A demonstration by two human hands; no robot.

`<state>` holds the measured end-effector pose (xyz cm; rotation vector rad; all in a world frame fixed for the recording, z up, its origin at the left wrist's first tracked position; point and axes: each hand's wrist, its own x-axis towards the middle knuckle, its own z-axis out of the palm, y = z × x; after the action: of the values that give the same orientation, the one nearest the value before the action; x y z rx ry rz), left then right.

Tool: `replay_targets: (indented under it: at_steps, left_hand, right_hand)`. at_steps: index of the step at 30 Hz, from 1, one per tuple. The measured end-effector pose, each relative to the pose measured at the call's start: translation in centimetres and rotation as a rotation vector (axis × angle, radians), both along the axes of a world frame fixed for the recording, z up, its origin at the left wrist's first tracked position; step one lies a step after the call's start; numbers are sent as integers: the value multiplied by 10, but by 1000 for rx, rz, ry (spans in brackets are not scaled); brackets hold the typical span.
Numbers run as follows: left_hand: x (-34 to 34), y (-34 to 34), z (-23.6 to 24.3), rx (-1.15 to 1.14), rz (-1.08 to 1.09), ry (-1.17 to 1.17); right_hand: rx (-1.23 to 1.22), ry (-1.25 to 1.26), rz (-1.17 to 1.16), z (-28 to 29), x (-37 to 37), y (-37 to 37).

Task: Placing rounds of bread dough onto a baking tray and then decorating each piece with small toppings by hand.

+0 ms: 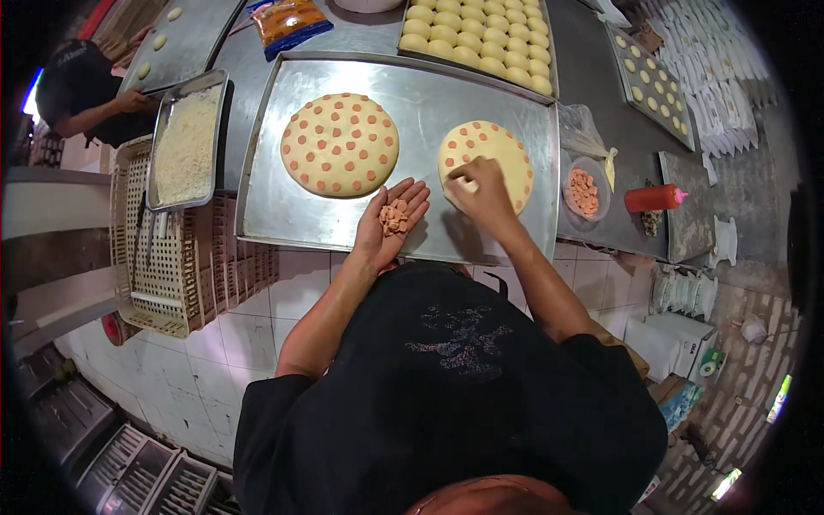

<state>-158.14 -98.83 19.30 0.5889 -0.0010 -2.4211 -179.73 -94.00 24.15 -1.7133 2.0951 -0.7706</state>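
Observation:
My left hand [396, 220] is palm up at the tray's near edge, holding a small heap of pinkish sausage slices [394, 218] on its palm. Over the right-hand dough round [512, 165], my right hand [482, 190] is closed with its fingertips pinched down at the dough. Whatever it pinches is hidden and slightly blurred. That round carries slices mostly along its rim and upper left. To its left, a larger dough round [360, 133] is dotted all over with slices. Both lie flat on a shallow metal tray [425, 90].
A bowl of sausage slices [584, 190] and a red squeeze bottle [652, 198] stand to the right. Dough balls [481, 39] fill a tray behind. At left are a pan of pale crumbs [187, 142], a plastic crate [163, 240] and another person [81, 90].

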Motion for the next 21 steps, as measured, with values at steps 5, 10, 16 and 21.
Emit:
replay_targets:
  at_steps: [5,10,16,21]
  left_hand:
    - [-2,0,-10,-105,-45,-16]
    - [1,3,-7,-107,-77,-13]
    - [0,7,-11,-22,-76,-128]
    - [-1,4,-6,-37,-35,-33]
  right_hand:
    - [-142,-75,375,19,53,-3]
    - [-203,-32,499,19,62,-11]
    - [-176,-13,473,22,63,-12]
    - [-126,-427,-79,10,9,7]
